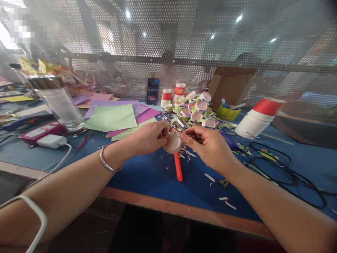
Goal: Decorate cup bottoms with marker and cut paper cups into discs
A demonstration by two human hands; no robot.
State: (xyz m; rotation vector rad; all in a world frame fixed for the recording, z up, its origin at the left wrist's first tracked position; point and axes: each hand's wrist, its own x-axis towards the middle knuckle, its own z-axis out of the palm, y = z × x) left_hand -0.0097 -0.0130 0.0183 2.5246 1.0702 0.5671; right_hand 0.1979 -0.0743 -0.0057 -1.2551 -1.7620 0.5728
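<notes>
My left hand [151, 136] pinches a small white round piece [173, 143], like the cut-off bottom of a paper cup, above the blue table. On the other side of that piece, my right hand [207, 142] is closed, its thumb and forefinger close to the rim. Something thin and dark shows at its fingertips, too small to name. Below the white piece lies an orange-red pen-like stick [178, 168]. Just beyond both hands is a pile of similar round cup pieces [196, 109] with green and purple paper edges, amid paper scraps.
Coloured paper sheets [113, 117] and a glass water bottle [59, 103] stand to the left, by a purple box [42, 133] with a white charger. Stacked paper cups [259, 117] lean at right near a black cable [289, 175]. Behind is a yellow-green container [228, 112].
</notes>
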